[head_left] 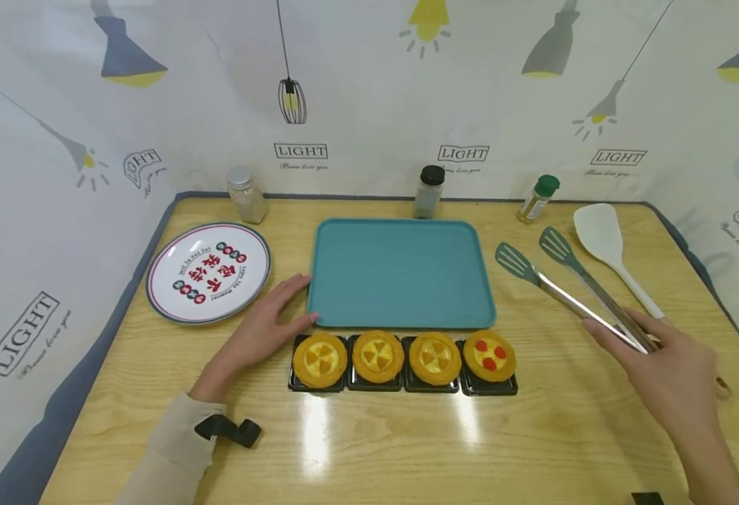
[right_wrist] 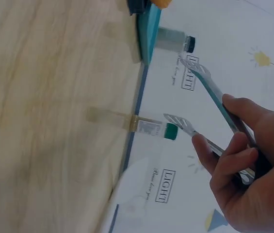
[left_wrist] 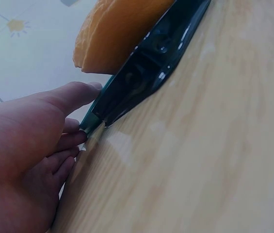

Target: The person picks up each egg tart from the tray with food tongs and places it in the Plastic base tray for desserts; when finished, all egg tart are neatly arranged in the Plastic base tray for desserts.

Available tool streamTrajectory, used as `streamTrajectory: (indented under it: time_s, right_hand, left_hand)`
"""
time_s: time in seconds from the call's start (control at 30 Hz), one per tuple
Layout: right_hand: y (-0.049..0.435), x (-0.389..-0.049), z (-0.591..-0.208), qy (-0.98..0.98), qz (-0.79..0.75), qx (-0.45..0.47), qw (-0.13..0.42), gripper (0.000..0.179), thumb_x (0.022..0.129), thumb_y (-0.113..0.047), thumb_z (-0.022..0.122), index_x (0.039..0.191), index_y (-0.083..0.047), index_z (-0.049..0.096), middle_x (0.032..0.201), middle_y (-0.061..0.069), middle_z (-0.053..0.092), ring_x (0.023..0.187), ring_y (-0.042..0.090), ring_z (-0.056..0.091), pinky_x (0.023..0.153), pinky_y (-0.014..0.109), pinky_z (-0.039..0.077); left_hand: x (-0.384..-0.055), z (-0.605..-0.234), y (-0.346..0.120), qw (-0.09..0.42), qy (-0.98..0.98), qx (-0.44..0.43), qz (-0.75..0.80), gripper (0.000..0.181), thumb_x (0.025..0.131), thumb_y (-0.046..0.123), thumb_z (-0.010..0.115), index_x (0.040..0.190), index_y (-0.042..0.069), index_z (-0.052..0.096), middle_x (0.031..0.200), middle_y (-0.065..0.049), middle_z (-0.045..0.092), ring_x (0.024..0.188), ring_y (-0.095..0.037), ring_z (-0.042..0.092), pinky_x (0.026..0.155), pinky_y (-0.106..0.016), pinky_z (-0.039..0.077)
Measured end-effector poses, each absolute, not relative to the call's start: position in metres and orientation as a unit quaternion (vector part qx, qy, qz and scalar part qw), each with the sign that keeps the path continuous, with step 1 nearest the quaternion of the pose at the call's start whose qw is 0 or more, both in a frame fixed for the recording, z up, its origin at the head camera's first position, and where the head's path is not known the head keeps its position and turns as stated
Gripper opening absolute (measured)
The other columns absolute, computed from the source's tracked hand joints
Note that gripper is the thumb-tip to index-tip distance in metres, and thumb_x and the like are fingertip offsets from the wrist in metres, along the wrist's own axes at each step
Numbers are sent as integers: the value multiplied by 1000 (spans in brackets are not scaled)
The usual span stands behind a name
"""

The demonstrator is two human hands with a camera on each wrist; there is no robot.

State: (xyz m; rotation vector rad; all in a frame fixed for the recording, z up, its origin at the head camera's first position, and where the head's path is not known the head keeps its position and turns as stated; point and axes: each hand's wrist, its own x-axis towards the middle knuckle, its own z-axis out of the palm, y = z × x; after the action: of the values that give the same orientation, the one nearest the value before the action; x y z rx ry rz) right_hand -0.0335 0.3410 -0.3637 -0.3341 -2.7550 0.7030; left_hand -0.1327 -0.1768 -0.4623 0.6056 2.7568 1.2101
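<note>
In the head view my left hand (head_left: 267,328) touches the left edge of a teal tray (head_left: 401,273), thumb at the near corner, fingers farther up that side. The left wrist view shows this hand (left_wrist: 35,141) at the rim, beside a black tart holder (left_wrist: 146,63). My right hand (head_left: 672,365) grips metal tongs (head_left: 587,294) with teal slotted tips, spread apart above the table. In the right wrist view its fingers (right_wrist: 233,158) curl round the tongs' arms. Several round tarts sit in black holders before the tray; the rightmost tart (head_left: 489,355) has red pieces, the others (head_left: 320,360) yellow wedges.
A white plate (head_left: 256,270) with red lettering lies left of the tray. Along the back stand a silver-lidded jar (head_left: 247,198), a black-capped bottle (head_left: 429,193) and a green-capped bottle (head_left: 536,200). A white spatula (head_left: 601,235) lies at the right, partly behind my right hand.
</note>
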Motion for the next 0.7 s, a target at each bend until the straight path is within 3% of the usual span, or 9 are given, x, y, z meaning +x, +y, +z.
streamTrajectory:
  time_s: [0.17, 0.4, 0.7]
  right_hand:
    - [344, -60, -375, -956, 246, -125, 102, 77, 83, -54, 72, 133, 2, 58, 44, 6, 50, 42, 16, 36, 37, 33, 29]
    - [347, -70, -389, -957, 242, -117, 112, 77, 84, -55, 71, 130, 5, 60, 39, 5, 43, 39, 12, 21, 35, 32, 24]
    - [348, -74, -396, -959, 229, -106, 126, 74, 84, -52, 73, 126, 8, 62, 37, 2, 43, 37, 11, 20, 34, 29, 22]
  left_hand:
    - [-133, -463, -177, 36, 896, 196, 396, 72, 93, 48, 64, 153, 21, 35, 158, -9, 28, 144, -29, 24, 115, -55, 20]
    - [-132, -460, -174, 39, 895, 196, 398, 71, 93, 47, 64, 153, 21, 35, 158, -8, 28, 144, -27, 23, 115, -53, 20]
    - [-132, -460, -175, 36, 897, 196, 394, 71, 93, 48, 63, 153, 21, 35, 158, -8, 27, 144, -28, 23, 115, -54, 20]
